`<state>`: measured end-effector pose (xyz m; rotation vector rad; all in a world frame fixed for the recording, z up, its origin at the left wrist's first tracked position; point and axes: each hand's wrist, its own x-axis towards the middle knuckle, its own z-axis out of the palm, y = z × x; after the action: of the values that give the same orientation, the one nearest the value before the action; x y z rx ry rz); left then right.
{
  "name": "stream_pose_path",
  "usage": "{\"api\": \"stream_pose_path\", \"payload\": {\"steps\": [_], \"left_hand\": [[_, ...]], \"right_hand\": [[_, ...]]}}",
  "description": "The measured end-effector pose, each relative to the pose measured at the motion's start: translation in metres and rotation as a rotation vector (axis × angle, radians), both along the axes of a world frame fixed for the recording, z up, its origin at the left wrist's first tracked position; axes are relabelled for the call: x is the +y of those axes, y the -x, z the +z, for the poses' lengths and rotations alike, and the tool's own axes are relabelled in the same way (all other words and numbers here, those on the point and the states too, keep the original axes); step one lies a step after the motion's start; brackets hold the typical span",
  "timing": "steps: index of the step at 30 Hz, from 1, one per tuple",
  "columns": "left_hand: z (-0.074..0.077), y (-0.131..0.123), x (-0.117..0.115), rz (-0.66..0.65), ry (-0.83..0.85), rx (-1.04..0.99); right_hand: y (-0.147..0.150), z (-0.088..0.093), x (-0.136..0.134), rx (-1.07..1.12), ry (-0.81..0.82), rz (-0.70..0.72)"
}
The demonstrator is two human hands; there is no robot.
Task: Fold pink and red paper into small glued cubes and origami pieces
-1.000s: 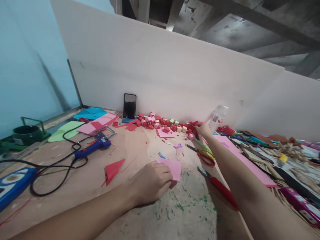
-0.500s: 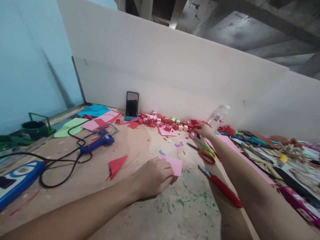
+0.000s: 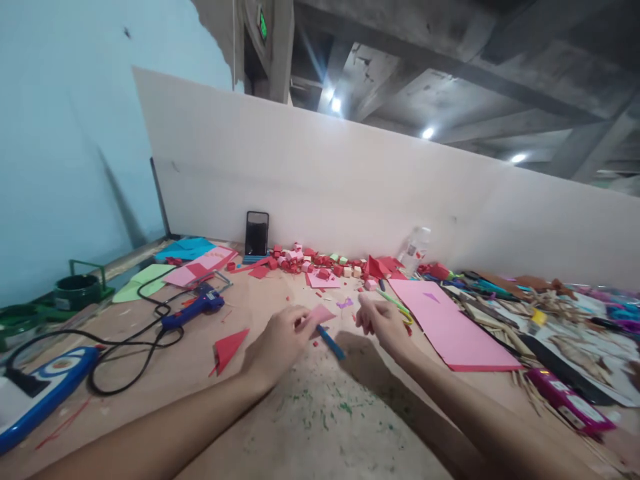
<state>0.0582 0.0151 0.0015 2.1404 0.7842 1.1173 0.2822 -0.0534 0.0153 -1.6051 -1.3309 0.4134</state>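
**Surroundings.** Along the far edge of the tabletop (image 3: 310, 427), against the white partition board (image 3: 320, 180), stand a dark phone (image 3: 257, 233), a heap of small red and pink paper cubes (image 3: 307, 259) and a clear plastic bottle (image 3: 415, 247). Towards the left edge lie a blue glue gun (image 3: 193, 307) with its black cord (image 3: 125, 347), a red paper triangle (image 3: 227, 347) and loose coloured sheets (image 3: 187, 263). A large pink sheet (image 3: 450, 320) lies flat to the right, and beyond it is a litter of sticks and tools (image 3: 525, 313). The right forearm covers the tabletop between that sheet and the near edge.

**Hands.** The left hand (image 3: 277, 343) is closed, its fingertips pinching a small pink paper piece (image 3: 320, 313) held just above the tabletop near the middle. A thin blue stick (image 3: 331, 343) slants out just beneath the paper; whether it is held cannot be told. The right hand (image 3: 383, 320) hovers just beside the paper with its fingers loosely bent. It is blurred, so a grip cannot be told.

**Change.** Half a second earlier the right arm was stretched to the cube heap at the far edge, and it has since drawn back beside the left hand. The pink piece, then pressed flat, is now lifted. The scissors and the red-handled cutter seen then are mostly hidden by the right hand and arm.
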Motion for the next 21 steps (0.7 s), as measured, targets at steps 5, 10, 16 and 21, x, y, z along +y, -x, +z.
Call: {"api": "stream_pose_path", "payload": {"steps": [5, 10, 16, 21], "left_hand": [[0.006, 0.005, 0.004, 0.055, -0.039, -0.044], [0.009, 0.013, -0.004, -0.058, -0.319, -0.010], [0.008, 0.016, -0.017, -0.102, -0.649, 0.044], [0.002, 0.011, -0.006, -0.117, -0.671, 0.148]], "right_hand": [[0.058, 0.003, -0.005, 0.170, 0.027, 0.204], [0.069, -0.006, -0.006, 0.397, -0.018, 0.284], [0.051, -0.018, -0.012, 0.762, -0.027, 0.346], [0.021, 0.004, -0.012, 0.622, -0.246, 0.145]]}}
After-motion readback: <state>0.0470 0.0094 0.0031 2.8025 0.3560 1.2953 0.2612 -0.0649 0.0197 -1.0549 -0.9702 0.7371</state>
